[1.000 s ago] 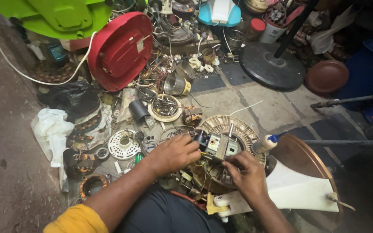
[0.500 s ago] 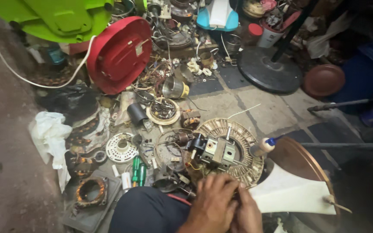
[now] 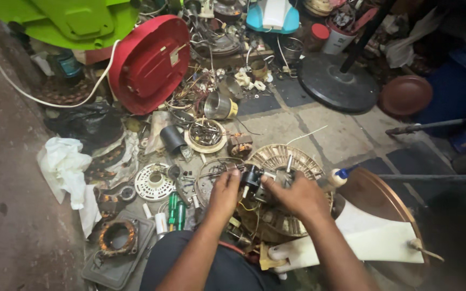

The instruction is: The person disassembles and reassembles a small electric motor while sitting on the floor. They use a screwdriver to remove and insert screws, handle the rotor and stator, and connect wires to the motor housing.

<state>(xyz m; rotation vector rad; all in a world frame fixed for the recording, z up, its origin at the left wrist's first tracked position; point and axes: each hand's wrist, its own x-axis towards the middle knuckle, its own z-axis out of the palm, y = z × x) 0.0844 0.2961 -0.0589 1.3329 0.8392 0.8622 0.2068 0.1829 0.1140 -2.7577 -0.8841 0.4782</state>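
Nearest the camera, the person's dark trousered lap fills the bottom edge, and both forearms reach forward from it over a cluttered floor. Just right of the lap lies a white fan blade (image 3: 373, 240) with a yellowish fitting at its near end, resting across a round copper-coloured plate (image 3: 389, 196).

The left hand (image 3: 223, 193) and the right hand (image 3: 296, 195) meet over a small black motor part (image 3: 252, 176) that sits on top of a round, ribbed fan motor (image 3: 286, 161). The left hand is curled, its fingertips pinching the left side of the black part. The right hand is also curled, palm down, with its fingers closing on the same part from the right; how firmly it grips cannot be told. Yellow wires trail beneath the hands.

To the left of the hands lie two green-handled screwdrivers (image 3: 176, 211), a white slotted disc (image 3: 155, 182), and a copper-wound coil (image 3: 117, 237) on a grey tray. Further left is a crumpled white cloth (image 3: 63, 167).

Beyond the hands stands a shallow cream bowl of small parts (image 3: 206, 134), a black cylinder (image 3: 172, 139) beside it, and a shiny metal cup (image 3: 219, 106).

Farther off, a red round cover (image 3: 149, 62) leans upright, with a bright green plastic housing (image 3: 76, 19) behind it. To the right are a black round stand base (image 3: 338, 81), a brown dish (image 3: 405, 94) and a blue and white appliance (image 3: 273, 15).
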